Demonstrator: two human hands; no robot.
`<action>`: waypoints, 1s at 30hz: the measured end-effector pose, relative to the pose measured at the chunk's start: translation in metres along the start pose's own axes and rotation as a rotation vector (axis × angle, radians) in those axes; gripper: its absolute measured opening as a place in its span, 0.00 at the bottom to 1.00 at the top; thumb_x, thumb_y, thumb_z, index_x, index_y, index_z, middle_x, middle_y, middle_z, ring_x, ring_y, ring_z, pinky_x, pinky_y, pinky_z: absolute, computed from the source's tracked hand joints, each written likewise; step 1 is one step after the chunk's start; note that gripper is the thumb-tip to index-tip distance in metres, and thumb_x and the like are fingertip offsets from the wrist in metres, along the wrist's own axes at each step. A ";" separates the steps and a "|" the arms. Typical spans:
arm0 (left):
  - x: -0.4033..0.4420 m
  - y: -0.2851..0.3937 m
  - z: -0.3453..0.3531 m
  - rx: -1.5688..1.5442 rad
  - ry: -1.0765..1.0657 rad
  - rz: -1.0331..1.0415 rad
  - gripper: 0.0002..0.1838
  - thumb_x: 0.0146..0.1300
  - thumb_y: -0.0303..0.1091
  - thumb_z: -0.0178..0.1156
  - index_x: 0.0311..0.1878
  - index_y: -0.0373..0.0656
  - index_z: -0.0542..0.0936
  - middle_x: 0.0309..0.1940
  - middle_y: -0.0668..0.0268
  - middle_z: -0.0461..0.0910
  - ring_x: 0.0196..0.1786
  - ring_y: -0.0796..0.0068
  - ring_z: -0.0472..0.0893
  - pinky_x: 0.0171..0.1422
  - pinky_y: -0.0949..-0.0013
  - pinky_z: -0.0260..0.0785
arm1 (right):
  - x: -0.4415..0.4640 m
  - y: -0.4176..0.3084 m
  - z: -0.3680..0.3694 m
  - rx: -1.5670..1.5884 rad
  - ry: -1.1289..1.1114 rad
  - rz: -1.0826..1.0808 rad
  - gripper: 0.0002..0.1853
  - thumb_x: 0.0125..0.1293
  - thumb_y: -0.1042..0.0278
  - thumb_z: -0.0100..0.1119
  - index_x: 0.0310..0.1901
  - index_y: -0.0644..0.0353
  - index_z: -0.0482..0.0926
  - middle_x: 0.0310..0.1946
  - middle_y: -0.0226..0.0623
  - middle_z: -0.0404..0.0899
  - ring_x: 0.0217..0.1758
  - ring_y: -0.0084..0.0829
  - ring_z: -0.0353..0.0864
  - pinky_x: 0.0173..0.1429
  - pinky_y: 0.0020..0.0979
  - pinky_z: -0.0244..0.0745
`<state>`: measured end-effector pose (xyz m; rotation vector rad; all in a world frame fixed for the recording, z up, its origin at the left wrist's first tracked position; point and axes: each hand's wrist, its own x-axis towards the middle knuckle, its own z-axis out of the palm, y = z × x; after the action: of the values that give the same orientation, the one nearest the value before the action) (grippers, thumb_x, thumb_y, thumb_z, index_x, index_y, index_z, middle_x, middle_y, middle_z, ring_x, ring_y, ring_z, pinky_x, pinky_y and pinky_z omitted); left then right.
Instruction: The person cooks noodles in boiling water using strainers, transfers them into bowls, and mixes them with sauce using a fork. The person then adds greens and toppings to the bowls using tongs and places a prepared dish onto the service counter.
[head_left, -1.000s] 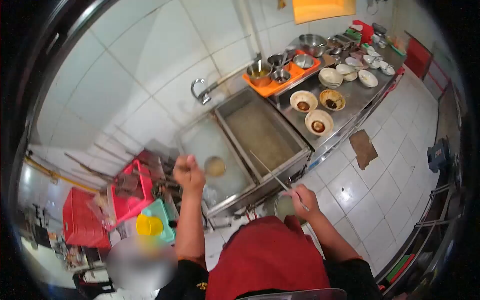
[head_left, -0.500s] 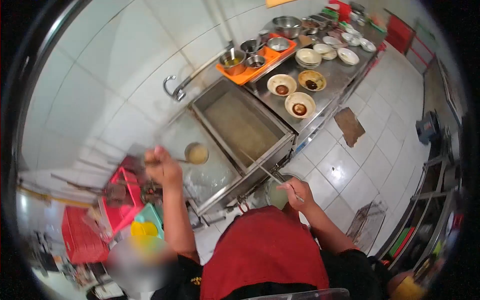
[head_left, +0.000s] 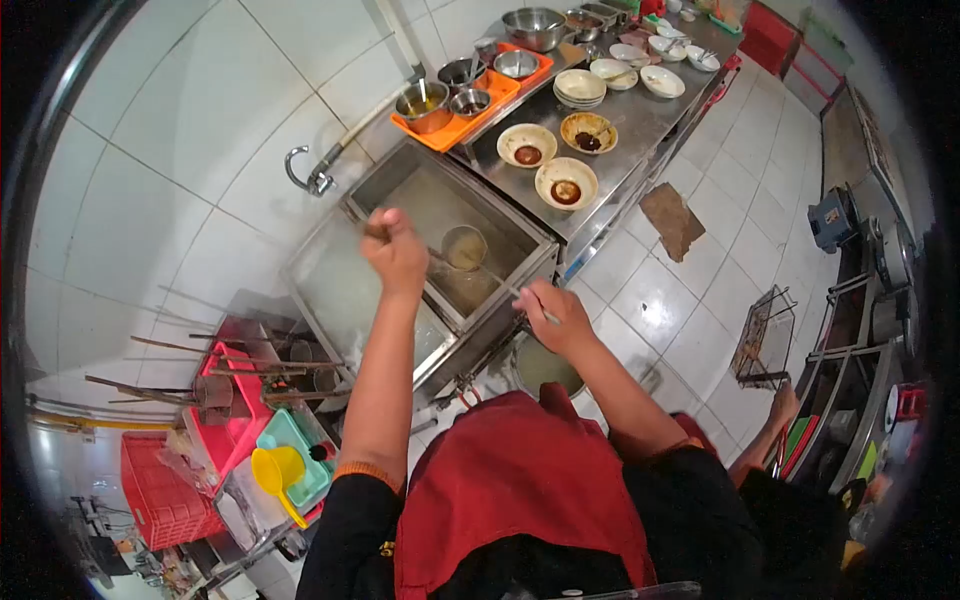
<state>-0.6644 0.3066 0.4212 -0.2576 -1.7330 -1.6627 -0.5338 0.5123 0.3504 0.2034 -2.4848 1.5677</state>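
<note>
My left hand (head_left: pixel 396 255) is wrapped round the handle of a strainer (head_left: pixel 465 248), whose round basket hangs in the right-hand basin (head_left: pixel 425 185) over cloudy liquid. Between the fingers of my right hand (head_left: pixel 552 314) is a thin metal stick (head_left: pixel 500 281), its far end reaching toward the strainer. The left-hand basin (head_left: pixel 365 325) holds pale cloudy water beneath my left forearm. Below my right hand stands a round pot (head_left: pixel 548 366) of greenish liquid.
Used bowls (head_left: pixel 566 184) stand on the steel counter (head_left: pixel 640 130). An orange tray (head_left: pixel 456 128) carries metal pots. A tap (head_left: pixel 312 176) is behind the basins. Strainers, a yellow scoop (head_left: pixel 277 469) and a red crate (head_left: pixel 160 490) are at left. Another person's arm (head_left: pixel 765 435) reaches in at right.
My left hand has moved the strainer from the left-hand basin to the right-hand one. My right hand still holds the stick. Another person's arm has appeared at right, and the view has shifted.
</note>
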 end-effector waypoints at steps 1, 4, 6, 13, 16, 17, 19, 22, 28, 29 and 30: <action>-0.004 -0.006 0.008 -0.007 -0.024 -0.024 0.24 0.75 0.46 0.55 0.24 0.43 0.65 0.19 0.75 0.61 0.26 0.83 0.60 0.29 0.72 0.53 | 0.010 0.009 0.005 -0.086 -0.005 0.008 0.09 0.72 0.63 0.51 0.37 0.59 0.72 0.30 0.46 0.84 0.33 0.55 0.81 0.39 0.50 0.75; -0.016 -0.029 0.020 0.002 -0.092 -0.047 0.24 0.75 0.47 0.55 0.24 0.43 0.66 0.20 0.76 0.62 0.25 0.84 0.61 0.29 0.73 0.54 | 0.036 0.027 0.018 -0.267 -0.047 0.019 0.09 0.71 0.63 0.51 0.37 0.60 0.73 0.30 0.50 0.81 0.36 0.58 0.80 0.42 0.55 0.72; -0.027 -0.045 0.023 0.019 -0.129 -0.050 0.24 0.75 0.50 0.55 0.25 0.44 0.67 0.20 0.77 0.65 0.24 0.85 0.63 0.29 0.74 0.55 | 0.047 0.054 0.038 -0.214 -0.045 -0.030 0.09 0.70 0.64 0.52 0.36 0.60 0.71 0.27 0.50 0.78 0.33 0.58 0.79 0.39 0.53 0.71; -0.036 -0.075 0.023 0.066 -0.163 -0.075 0.25 0.75 0.46 0.55 0.24 0.42 0.63 0.18 0.72 0.58 0.24 0.81 0.58 0.28 0.70 0.52 | 0.065 0.078 0.057 -0.108 -0.099 0.053 0.11 0.70 0.63 0.53 0.35 0.62 0.70 0.27 0.54 0.77 0.36 0.59 0.78 0.40 0.51 0.72; -0.036 -0.082 0.020 0.060 -0.129 -0.071 0.26 0.74 0.44 0.56 0.23 0.40 0.61 0.17 0.67 0.53 0.23 0.76 0.55 0.27 0.66 0.50 | 0.062 0.080 0.062 0.055 -0.128 0.145 0.11 0.70 0.63 0.53 0.37 0.63 0.70 0.29 0.56 0.78 0.38 0.61 0.78 0.43 0.55 0.72; -0.035 -0.084 0.019 0.066 -0.117 -0.067 0.26 0.74 0.44 0.56 0.23 0.40 0.61 0.17 0.66 0.53 0.23 0.76 0.55 0.27 0.66 0.50 | 0.062 0.082 0.064 0.319 -0.040 0.204 0.11 0.70 0.63 0.53 0.37 0.62 0.70 0.28 0.57 0.78 0.37 0.61 0.78 0.42 0.55 0.72; -0.033 -0.087 0.013 0.075 -0.139 -0.079 0.25 0.75 0.44 0.56 0.24 0.42 0.63 0.18 0.72 0.57 0.25 0.81 0.57 0.28 0.70 0.51 | 0.057 0.082 0.067 0.075 -0.108 0.135 0.10 0.70 0.63 0.52 0.37 0.62 0.70 0.27 0.56 0.78 0.37 0.60 0.80 0.42 0.54 0.73; -0.030 -0.070 0.013 0.088 -0.153 -0.071 0.24 0.74 0.43 0.57 0.23 0.42 0.63 0.18 0.72 0.58 0.24 0.81 0.58 0.28 0.70 0.51 | 0.050 0.073 0.066 -0.027 -0.155 0.069 0.10 0.71 0.63 0.51 0.38 0.62 0.70 0.26 0.54 0.80 0.38 0.56 0.83 0.42 0.52 0.74; -0.019 -0.042 0.013 0.119 -0.142 -0.016 0.24 0.72 0.42 0.59 0.23 0.39 0.65 0.17 0.67 0.58 0.23 0.76 0.58 0.27 0.67 0.54 | 0.040 0.065 0.068 0.000 -0.168 0.029 0.09 0.72 0.64 0.51 0.38 0.61 0.68 0.30 0.52 0.83 0.40 0.51 0.86 0.42 0.47 0.76; -0.020 -0.046 0.012 0.131 -0.147 -0.016 0.24 0.72 0.42 0.59 0.23 0.39 0.66 0.17 0.67 0.59 0.23 0.75 0.59 0.27 0.67 0.55 | 0.038 0.060 0.069 0.152 -0.168 0.046 0.09 0.72 0.65 0.52 0.37 0.61 0.68 0.31 0.52 0.83 0.40 0.51 0.86 0.41 0.46 0.76; -0.018 -0.043 0.011 0.130 -0.142 -0.016 0.24 0.72 0.42 0.59 0.23 0.39 0.66 0.17 0.67 0.59 0.23 0.75 0.59 0.27 0.67 0.55 | 0.039 0.048 0.064 0.188 -0.094 0.066 0.10 0.73 0.67 0.51 0.35 0.61 0.67 0.32 0.51 0.83 0.40 0.50 0.86 0.40 0.44 0.77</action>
<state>-0.6803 0.3166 0.3775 -0.3082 -1.9445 -1.5674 -0.5877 0.4751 0.2909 0.2299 -2.4343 1.8610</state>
